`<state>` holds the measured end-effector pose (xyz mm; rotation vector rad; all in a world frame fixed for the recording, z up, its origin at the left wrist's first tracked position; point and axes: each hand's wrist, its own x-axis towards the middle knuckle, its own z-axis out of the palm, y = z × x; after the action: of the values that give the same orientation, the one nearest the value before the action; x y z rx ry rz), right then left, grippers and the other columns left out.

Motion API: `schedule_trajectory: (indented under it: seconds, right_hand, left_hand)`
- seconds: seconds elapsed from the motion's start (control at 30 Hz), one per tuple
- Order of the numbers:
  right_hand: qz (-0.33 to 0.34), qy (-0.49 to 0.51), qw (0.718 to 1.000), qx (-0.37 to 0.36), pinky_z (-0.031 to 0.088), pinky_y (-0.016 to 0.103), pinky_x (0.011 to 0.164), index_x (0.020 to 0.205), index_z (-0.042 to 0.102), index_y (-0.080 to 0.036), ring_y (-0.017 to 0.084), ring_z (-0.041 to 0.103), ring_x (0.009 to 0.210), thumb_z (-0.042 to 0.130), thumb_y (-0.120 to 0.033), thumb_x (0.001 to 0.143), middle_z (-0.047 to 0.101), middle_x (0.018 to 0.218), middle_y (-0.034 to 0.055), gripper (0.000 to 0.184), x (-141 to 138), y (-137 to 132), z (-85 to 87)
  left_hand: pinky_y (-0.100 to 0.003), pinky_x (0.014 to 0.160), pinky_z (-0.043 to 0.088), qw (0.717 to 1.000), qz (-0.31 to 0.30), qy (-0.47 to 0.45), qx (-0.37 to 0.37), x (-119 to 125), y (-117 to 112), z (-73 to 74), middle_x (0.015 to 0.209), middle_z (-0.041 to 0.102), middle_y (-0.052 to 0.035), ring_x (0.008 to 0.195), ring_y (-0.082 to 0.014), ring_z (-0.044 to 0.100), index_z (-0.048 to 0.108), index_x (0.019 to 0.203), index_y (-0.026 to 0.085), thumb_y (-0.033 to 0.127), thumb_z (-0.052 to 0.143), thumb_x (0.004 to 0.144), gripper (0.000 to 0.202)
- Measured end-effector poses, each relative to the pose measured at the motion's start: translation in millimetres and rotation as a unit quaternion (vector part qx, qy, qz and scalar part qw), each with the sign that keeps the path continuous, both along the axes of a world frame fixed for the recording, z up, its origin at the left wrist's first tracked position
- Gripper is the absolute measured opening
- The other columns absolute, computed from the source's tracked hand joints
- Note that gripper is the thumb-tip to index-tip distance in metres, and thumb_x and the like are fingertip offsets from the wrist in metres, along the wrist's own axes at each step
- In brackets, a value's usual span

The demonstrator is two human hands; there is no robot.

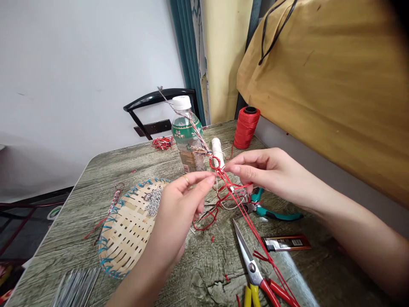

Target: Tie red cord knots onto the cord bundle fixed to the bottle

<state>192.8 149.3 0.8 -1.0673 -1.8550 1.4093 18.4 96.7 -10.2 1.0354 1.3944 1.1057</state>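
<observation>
Red cord [246,208] runs taut from a small red loop near the bottle down to the table's front edge. My left hand [182,204] pinches the cord just below that loop, thumb against forefinger. From the other side, my right hand [260,169] also pinches red cord strands, with a strand passing by its lower fingers. The red loop hangs from a braided multicolour string [198,134] tied round the neck of a plastic bottle [188,140]. Slack red cord and a thin white thread curl beneath my hands.
Below lie scissors [252,264], a lighter [287,243] and teal-handled pliers [277,214]. A red thread spool [247,128] and a white spool [217,150] stand behind. At left are a woven bamboo tray [128,241] with metal pieces and a bundle of wires [76,286].
</observation>
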Motion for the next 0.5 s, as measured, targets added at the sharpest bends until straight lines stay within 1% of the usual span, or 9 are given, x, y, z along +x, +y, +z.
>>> schedule_trajectory:
  seconds: [0.1, 0.2, 0.37, 0.5]
  right_hand:
    - [0.028, 0.004, 0.999, -0.025, 0.032, 0.019, 0.044, 0.076, 0.062, -0.015, 0.005, 0.044, 0.050, 0.056, -0.036, 0.078, 0.050, 0.061, -0.0022, 0.022, -5.3, 2.4, -1.4]
    - [0.032, 0.020, 0.999, -0.037, 0.033, 0.019, 0.046, 0.072, 0.060, -0.014, 0.005, 0.043, 0.050, 0.057, -0.033, 0.078, 0.050, 0.059, -0.0029, 0.020, -7.5, 3.3, -2.4]
    - [0.018, 0.021, 0.999, -0.023, 0.031, 0.018, 0.045, 0.069, 0.058, -0.014, 0.004, 0.042, 0.048, 0.057, -0.031, 0.078, 0.049, 0.054, -0.0040, 0.019, -7.4, 4.3, -1.6]
    - [0.003, 0.011, 1.000, -0.015, 0.028, 0.018, 0.042, 0.069, 0.058, -0.014, 0.004, 0.041, 0.045, 0.056, -0.032, 0.078, 0.049, 0.053, -0.0043, 0.020, -7.6, 5.6, -1.2]
  left_hand:
    - [-0.019, 0.040, 0.021, 0.996, -0.024, -0.079, -0.028, 5.2, 6.1, 0.1, 0.046, 0.039, 0.0065, 0.043, -0.0051, 0.027, 0.065, 0.083, 0.017, 0.035, 0.066, 0.070, 0.022]
    - [-0.018, 0.039, 0.020, 0.993, -0.024, -0.114, -0.030, 6.5, 8.5, 1.1, 0.047, 0.038, 0.0069, 0.043, -0.0042, 0.026, 0.062, 0.075, 0.016, 0.031, 0.067, 0.069, 0.017]
    - [-0.017, 0.039, 0.025, 0.994, -0.013, -0.107, -0.024, 5.6, 9.5, 4.5, 0.046, 0.039, 0.0065, 0.043, -0.0050, 0.030, 0.057, 0.068, 0.016, 0.024, 0.063, 0.071, 0.010]
    - [-0.017, 0.039, 0.030, 0.998, 0.006, -0.068, -0.009, 6.6, 10.2, 5.3, 0.044, 0.042, 0.0064, 0.041, -0.0054, 0.034, 0.054, 0.064, 0.016, 0.018, 0.058, 0.070, 0.008]
